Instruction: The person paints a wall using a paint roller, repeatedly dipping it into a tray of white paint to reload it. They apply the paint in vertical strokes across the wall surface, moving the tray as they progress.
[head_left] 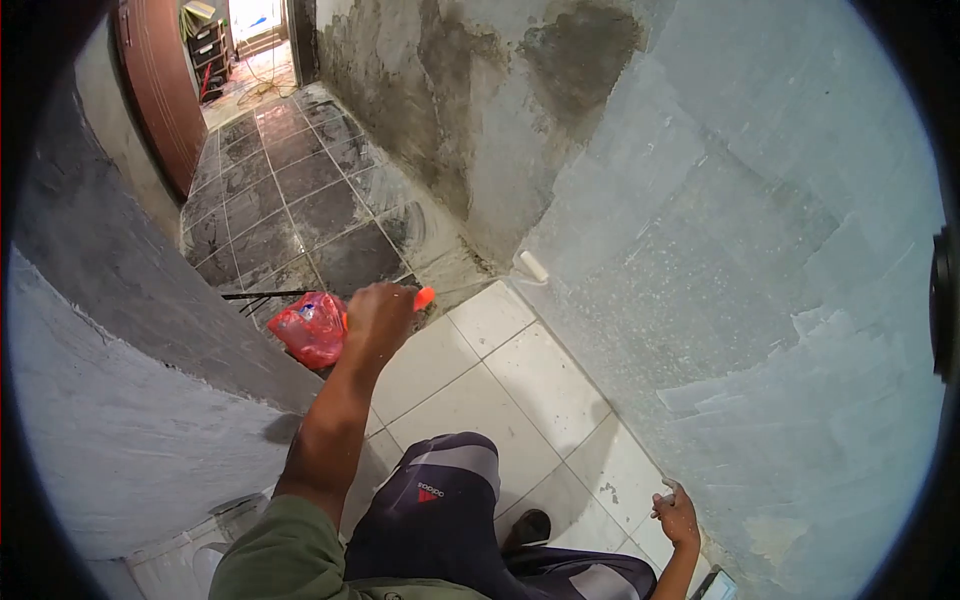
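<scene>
The orange handle [425, 298] of a paint roller is gripped in my left hand [380, 310], with the arm stretched forward. Its small white roller [535, 266] is beside the base of the grey wall [680, 260], where the pale floor tiles meet the dark ones. Just left of that hand, a red plastic bag [312, 328] lies on the floor; its contents cannot be made out. Low on the right, near the wall, my right hand [677, 515] holds nothing visible, its fingers apart and partly bent.
Dark tiles [290, 185] run toward a bright doorway past a brown door [160, 90]. A plastered wall [110, 400] bounds the left side. Thin dark rods [265, 296] lie by the bag. My shoe [530, 527] is on the pale tiles [500, 410].
</scene>
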